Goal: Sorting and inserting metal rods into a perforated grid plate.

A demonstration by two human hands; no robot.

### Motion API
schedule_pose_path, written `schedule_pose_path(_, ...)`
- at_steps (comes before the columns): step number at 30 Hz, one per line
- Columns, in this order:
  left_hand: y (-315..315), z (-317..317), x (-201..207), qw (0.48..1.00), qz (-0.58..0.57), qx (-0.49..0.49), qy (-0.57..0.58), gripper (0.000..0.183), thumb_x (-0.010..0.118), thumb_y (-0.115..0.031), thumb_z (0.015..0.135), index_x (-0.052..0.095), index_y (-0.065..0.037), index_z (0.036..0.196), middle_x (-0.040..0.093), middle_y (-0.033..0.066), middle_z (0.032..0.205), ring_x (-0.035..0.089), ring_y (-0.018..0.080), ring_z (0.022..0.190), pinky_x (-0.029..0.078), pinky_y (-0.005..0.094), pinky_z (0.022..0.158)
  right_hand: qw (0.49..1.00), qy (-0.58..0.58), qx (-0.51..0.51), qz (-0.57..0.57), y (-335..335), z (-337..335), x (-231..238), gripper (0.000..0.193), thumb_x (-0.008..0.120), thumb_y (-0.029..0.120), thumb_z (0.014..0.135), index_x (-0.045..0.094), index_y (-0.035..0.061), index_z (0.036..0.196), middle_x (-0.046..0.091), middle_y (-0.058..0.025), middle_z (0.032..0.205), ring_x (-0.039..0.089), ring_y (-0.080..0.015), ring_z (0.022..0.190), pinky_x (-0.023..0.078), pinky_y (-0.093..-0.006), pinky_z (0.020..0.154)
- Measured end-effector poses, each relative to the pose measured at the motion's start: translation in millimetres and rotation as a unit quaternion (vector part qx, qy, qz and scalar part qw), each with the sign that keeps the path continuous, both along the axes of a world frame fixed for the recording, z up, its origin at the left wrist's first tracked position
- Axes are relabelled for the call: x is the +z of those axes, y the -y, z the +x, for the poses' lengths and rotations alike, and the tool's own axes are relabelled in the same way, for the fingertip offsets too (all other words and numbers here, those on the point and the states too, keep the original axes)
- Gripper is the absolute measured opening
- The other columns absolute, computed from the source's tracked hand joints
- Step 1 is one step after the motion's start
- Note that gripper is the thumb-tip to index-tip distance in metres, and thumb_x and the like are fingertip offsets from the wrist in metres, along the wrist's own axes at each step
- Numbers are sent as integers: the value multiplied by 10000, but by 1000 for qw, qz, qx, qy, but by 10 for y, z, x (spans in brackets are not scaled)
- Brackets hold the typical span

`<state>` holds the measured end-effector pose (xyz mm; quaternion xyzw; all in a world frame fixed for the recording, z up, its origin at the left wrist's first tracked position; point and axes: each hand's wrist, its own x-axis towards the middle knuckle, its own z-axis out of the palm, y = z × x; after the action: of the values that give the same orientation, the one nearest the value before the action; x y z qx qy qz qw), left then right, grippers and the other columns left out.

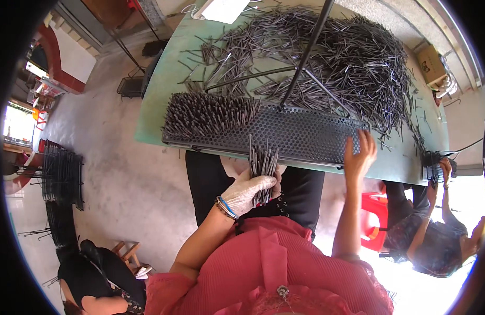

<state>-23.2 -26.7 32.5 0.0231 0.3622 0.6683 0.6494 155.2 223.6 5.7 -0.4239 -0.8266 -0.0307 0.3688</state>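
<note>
My left hand (pixel 246 192), in a whitish glove, is closed round an upright bundle of thin dark rods (pixel 263 167) just in front of the table edge. A long black perforated tray (pixel 305 137) lies along the near edge of the green table (pixel 157 113). Its left part is packed with upright dark rods (pixel 205 116), while the holes further right show bare. At the tray's right end is my bare right hand (pixel 361 156), with its fingers apart and slightly bent; I see nothing between them.
A large heap of loose dark rods (pixel 368 63) covers the table behind the tray. A thin black metal stand (pixel 300 65) rises over the tray. A white packet (pixel 221 9) lies at the far edge. People sit at right and lower left, near a red stool (pixel 374 220).
</note>
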Motion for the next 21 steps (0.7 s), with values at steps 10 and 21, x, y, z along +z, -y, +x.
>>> schedule_pose_path(10, 53, -93, 66, 984, 43, -131, -114, 377, 685, -107, 771, 539, 14, 1096, 588, 65, 849, 587, 163, 720, 495, 299, 639, 619, -141, 426, -644, 888, -1107, 388, 360, 710, 246, 863, 671, -39, 1080, 633, -108, 1095, 590, -164, 995, 455, -274, 880)
schedule_pose_path(21, -52, -134, -115, 997, 37, -47, -41, 302, 620, -40, 822, 557, 13, 1113, 624, 71, 896, 624, 158, 744, 528, 288, 669, 683, -380, 301, -547, 733, -1327, 403, 187, 632, 155, 924, 669, -15, 994, 693, -76, 849, 601, -99, 722, 480, -238, 696)
